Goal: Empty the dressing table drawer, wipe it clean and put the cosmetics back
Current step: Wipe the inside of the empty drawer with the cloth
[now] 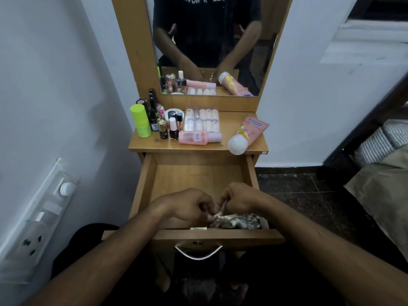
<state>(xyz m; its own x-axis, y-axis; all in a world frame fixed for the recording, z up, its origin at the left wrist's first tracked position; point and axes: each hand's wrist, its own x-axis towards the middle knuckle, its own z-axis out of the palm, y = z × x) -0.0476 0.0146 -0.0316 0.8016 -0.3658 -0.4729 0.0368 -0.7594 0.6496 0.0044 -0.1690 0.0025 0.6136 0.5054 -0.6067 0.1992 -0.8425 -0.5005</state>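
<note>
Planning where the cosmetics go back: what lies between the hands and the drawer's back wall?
Bare wooden drawer floor, seen in the head view; the hands pinch a cloth at the front.

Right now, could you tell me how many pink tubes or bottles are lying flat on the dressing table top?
2: a pink bottle lying at the front centre, and a pink tube with a white cap lying at the right edge.

Mirrored shirt (207,23) — "STILL", "MOVING"

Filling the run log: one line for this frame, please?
stage: wiping | drawer: open, emptied | left hand + right hand: pinching cloth at drawer front | cosmetics: on tabletop
</note>
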